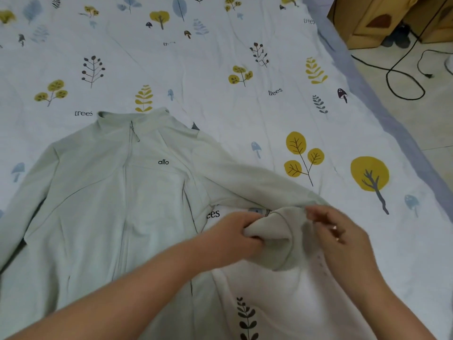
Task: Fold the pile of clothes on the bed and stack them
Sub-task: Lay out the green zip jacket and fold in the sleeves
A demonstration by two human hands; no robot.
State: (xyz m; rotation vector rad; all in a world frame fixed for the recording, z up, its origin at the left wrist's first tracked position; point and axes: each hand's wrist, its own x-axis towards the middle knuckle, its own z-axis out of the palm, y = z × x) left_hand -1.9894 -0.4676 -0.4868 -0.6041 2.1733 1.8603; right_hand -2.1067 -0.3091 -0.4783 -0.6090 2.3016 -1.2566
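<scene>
A pale green zip-up jacket (103, 192) with a small dark logo lies face up on the bed, collar toward the far side, zipper closed. Its right-hand sleeve (245, 182) stretches out toward the lower right. My left hand (230, 239) grips the bunched sleeve cuff (274, 236). My right hand (340, 234) pinches the cuff's other side, lifting it slightly off the sheet. The jacket's other sleeve runs off the frame's left edge.
The bed is covered by a white sheet (220, 69) printed with trees and leaves. The bed's right edge (392, 123) runs diagonally. Beyond it are a tiled floor with a black cable (404, 79) and wooden furniture (367, 23).
</scene>
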